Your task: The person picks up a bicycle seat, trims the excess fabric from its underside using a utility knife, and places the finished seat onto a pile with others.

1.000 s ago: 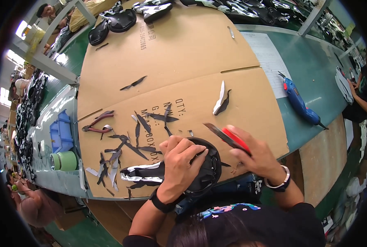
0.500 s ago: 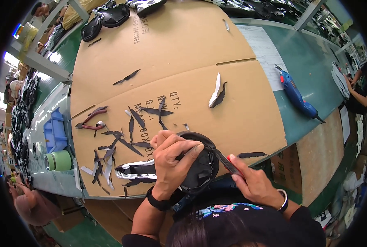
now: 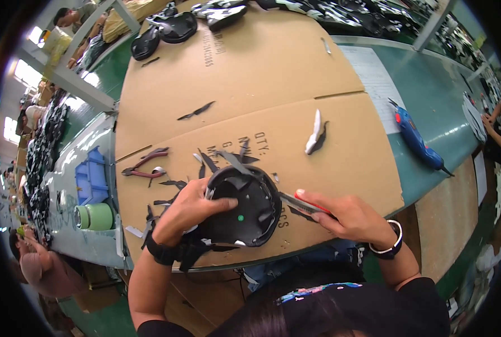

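Observation:
My left hand [image 3: 190, 209] grips the left side of a black oval padded shell [image 3: 255, 206], its thumb inside the hollow and its fingers around the outside. The hollow faces up and has a small green round sticker in it. Black straps hang from the shell's lower left beside my wrist. A loose dark strip [image 3: 235, 163] lies across its far rim. My right hand [image 3: 351, 216] is closed round a utility knife [image 3: 309, 204] with a red and dark handle. The knife's tip points left, at or close to the shell's right rim; I cannot tell whether it touches.
Dark fabric scraps [image 3: 197, 111] lie on the cardboard sheet [image 3: 284, 67]. Red-handled pliers [image 3: 149, 163] sit at the left, near a green tape roll [image 3: 96, 216] and blue bin [image 3: 91, 177]. A blue power tool [image 3: 416, 137] rests at the right. More black shells [image 3: 177, 27] stand at the back.
The shell has turned so its hollow faces up. My left hand has gone from pinching the near rim to holding the left side. My right hand still holds the knife; the view has shifted.

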Demonstrator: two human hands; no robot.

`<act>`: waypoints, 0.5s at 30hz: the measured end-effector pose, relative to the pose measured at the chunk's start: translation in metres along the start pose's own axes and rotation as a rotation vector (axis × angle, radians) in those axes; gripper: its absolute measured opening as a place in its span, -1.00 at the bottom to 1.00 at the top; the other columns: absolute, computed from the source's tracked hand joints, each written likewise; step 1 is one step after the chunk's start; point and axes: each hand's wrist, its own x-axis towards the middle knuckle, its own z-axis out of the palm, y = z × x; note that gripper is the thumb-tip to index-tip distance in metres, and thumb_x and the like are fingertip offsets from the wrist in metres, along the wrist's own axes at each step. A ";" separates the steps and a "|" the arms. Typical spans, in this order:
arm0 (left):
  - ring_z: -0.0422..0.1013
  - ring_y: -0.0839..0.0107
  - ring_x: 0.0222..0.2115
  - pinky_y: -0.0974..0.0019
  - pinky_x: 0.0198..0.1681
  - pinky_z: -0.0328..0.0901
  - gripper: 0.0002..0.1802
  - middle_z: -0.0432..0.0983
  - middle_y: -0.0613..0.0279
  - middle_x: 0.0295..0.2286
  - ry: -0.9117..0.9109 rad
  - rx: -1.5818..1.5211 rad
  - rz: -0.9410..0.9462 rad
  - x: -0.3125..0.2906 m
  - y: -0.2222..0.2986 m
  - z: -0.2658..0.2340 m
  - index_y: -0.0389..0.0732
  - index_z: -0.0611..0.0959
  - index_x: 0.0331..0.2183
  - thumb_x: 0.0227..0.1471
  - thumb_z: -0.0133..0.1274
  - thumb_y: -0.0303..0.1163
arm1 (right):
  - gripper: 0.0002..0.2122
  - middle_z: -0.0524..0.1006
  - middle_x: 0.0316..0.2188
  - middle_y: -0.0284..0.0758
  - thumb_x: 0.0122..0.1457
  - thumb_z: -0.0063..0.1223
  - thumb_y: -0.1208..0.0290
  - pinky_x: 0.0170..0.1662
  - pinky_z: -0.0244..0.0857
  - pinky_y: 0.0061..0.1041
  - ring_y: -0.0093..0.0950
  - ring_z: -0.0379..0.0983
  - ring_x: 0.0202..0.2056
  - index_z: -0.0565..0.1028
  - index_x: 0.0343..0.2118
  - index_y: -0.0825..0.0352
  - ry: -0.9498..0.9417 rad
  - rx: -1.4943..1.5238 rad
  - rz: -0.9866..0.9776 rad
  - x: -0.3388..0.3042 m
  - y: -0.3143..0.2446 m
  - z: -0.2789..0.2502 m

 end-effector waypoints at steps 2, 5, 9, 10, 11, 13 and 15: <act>0.47 0.55 -0.42 0.42 -0.29 0.39 -0.62 0.59 0.24 -0.35 0.103 -0.173 -0.006 -0.007 -0.012 0.008 -0.35 0.57 -0.15 -0.07 0.18 -0.45 | -0.47 0.55 -0.17 -0.13 0.12 0.01 0.53 -0.26 0.41 -0.31 -0.12 0.53 -0.30 0.25 0.20 0.24 -0.122 -0.200 0.128 0.018 -0.008 0.003; 0.47 0.53 -0.40 0.44 -0.29 0.38 -0.65 0.58 0.24 -0.33 0.315 -0.351 0.055 -0.018 -0.030 0.029 -0.35 0.57 -0.14 -0.03 0.15 -0.48 | -0.45 0.55 -0.24 -0.07 0.12 0.00 0.56 -0.33 0.39 -0.26 -0.07 0.52 -0.35 0.20 0.22 0.28 0.089 -0.040 -0.063 0.000 0.013 0.041; 0.44 0.52 -0.31 0.43 -0.19 0.34 -0.64 0.56 0.24 -0.29 0.453 -0.509 0.074 -0.038 -0.037 0.064 -0.35 0.57 -0.13 -0.03 0.14 -0.49 | -0.45 0.55 -0.32 -0.06 0.14 -0.02 0.55 -0.35 0.37 -0.28 -0.04 0.51 -0.38 0.17 0.23 0.29 0.104 0.096 0.008 -0.021 -0.001 0.052; 0.43 0.52 -0.28 0.43 -0.16 0.32 -0.64 0.56 0.24 -0.27 0.525 -0.513 0.123 -0.040 -0.040 0.072 -0.36 0.56 -0.12 -0.02 0.14 -0.50 | -0.45 0.55 -0.32 -0.06 0.14 -0.02 0.55 -0.35 0.37 -0.28 -0.04 0.51 -0.38 0.17 0.23 0.29 0.104 0.095 0.009 -0.025 0.000 0.056; 0.42 0.51 -0.26 0.43 -0.13 0.30 -0.64 0.55 0.24 -0.26 0.590 -0.515 0.176 -0.042 -0.041 0.080 -0.36 0.56 -0.12 -0.02 0.14 -0.50 | -0.45 0.54 -0.38 -0.08 0.16 -0.04 0.53 -0.38 0.36 -0.30 -0.10 0.51 -0.44 0.14 0.24 0.27 0.121 0.126 0.003 -0.031 0.002 0.061; 0.38 0.49 -0.26 0.41 -0.12 0.26 -0.66 0.50 0.26 -0.26 0.739 -0.483 0.226 -0.049 -0.047 0.104 -0.34 0.52 -0.13 0.03 0.15 -0.45 | -0.45 0.54 -0.45 -0.10 0.19 -0.06 0.52 -0.42 0.35 -0.33 -0.16 0.51 -0.51 0.11 0.25 0.26 0.147 0.153 0.005 -0.043 -0.002 0.067; 0.36 0.47 -0.29 0.39 -0.15 0.26 -0.70 0.47 0.25 -0.32 0.919 -0.386 0.275 -0.050 -0.052 0.131 -0.33 0.50 -0.20 0.04 0.17 -0.40 | -0.45 0.48 -0.20 0.06 0.21 -0.07 0.45 -0.27 0.33 -0.17 0.09 0.43 -0.33 0.07 0.25 0.28 0.077 0.322 0.251 -0.050 -0.015 0.068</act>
